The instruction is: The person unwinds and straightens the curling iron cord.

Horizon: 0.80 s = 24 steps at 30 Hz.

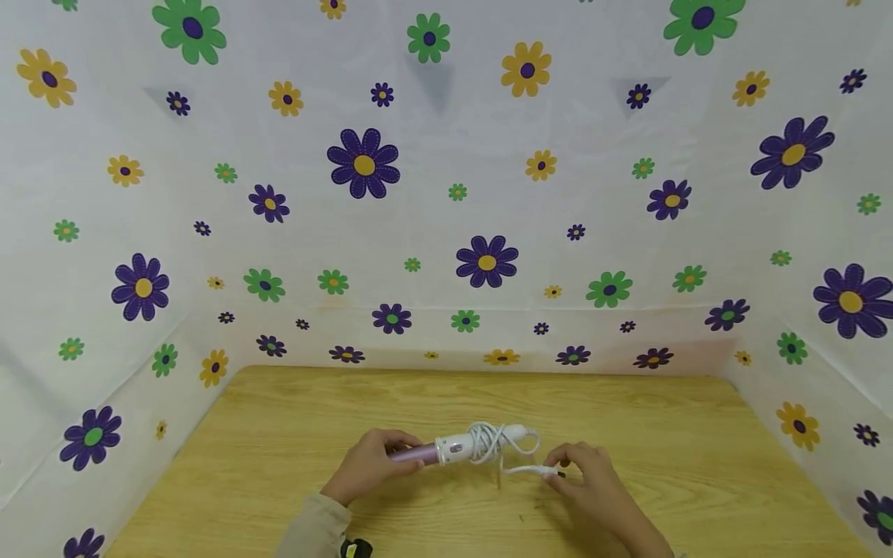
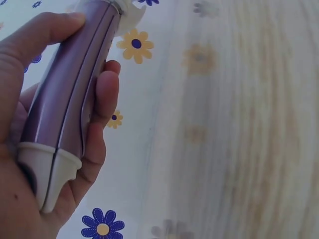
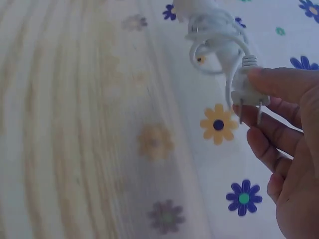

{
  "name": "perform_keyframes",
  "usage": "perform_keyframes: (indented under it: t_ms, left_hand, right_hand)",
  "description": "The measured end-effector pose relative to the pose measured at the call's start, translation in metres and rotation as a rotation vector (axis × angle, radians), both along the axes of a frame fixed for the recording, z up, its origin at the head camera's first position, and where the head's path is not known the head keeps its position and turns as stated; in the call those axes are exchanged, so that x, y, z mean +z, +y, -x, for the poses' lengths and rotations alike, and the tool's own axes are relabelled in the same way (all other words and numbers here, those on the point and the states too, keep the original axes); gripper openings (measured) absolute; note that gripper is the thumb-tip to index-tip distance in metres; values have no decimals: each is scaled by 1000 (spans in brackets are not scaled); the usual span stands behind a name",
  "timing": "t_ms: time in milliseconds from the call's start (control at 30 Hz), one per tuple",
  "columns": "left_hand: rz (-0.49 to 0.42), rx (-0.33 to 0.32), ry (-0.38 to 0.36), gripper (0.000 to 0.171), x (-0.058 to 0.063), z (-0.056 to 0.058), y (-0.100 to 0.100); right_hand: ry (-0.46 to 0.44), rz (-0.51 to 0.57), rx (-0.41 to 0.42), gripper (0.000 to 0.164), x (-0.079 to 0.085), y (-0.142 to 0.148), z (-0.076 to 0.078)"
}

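Observation:
A hair straightener with a purple, lengthwise-split barrel and a white handle is held above the wooden table. My left hand grips its purple end, thumb on one side and fingers curled round the other in the left wrist view. The white power cord is wound in several loops about the handle. Its free end leads to a white two-pin plug, which my right hand pinches between thumb and fingers. The two metal prongs point away from the cord.
The wooden tabletop has a white cloth with purple, yellow and green flowers standing round its back and sides. A black object with a yellow mark shows beside my left sleeve.

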<state>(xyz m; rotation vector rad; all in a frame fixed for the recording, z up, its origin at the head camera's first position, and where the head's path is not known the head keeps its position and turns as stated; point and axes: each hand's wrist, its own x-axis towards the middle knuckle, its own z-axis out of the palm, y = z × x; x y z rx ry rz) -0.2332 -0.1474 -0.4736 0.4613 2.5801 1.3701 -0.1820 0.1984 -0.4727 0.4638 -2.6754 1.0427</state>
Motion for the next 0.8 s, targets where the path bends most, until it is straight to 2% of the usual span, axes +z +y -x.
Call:
perform_keyframes:
  t_ms: [233,333,433,533,667,800]
  left_hand:
    - [-122,-65,-41,37,3,1,-2]
    - [-164,-87,-66,37,4,1,-2]
    - [-199,-99,-93,37,6,-1,-1]
    - [-223,-116,-116,37,7,-2,-1]
    - [-219,-149,-126,37,8,-4,0]
    - [-189,-183,-131,35,10,-5,-1]
  right_hand:
    - [-165,-23,64,12,-8,16,4]
    - [-186,-1,93,15,-11,19,5]
    - [-188,17,88,16,-12,22,5]
    - [-233,45,25,15,-12,25,6]
    - [-308,84,-118,16,-9,29,7]
    - [-242,118,-177,15,-6,36,7]
